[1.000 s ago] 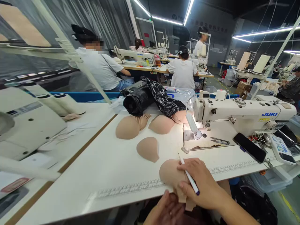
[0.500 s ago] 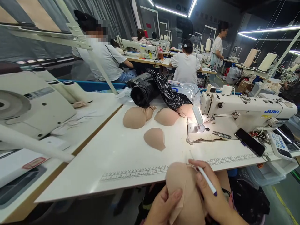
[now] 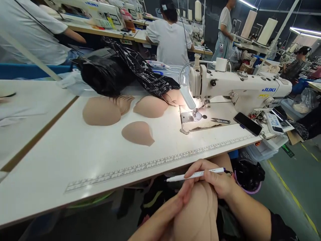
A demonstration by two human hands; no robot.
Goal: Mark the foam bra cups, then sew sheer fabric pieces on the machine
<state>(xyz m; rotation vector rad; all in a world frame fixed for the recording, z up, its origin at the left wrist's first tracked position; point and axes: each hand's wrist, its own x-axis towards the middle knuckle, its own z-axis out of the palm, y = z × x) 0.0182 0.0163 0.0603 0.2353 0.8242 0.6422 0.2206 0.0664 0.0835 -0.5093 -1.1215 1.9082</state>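
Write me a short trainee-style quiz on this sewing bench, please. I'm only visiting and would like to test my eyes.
1. Which hand holds the white pen?

2. True or false: in the picture, the phone lies to the right of the snips.

3. Along which edge of the white tabletop does the printed ruler run?
A) The far edge
B) The edge nearest the person holding the pen
C) The left end

Key: 1. The right hand. 2. True. 3. B.
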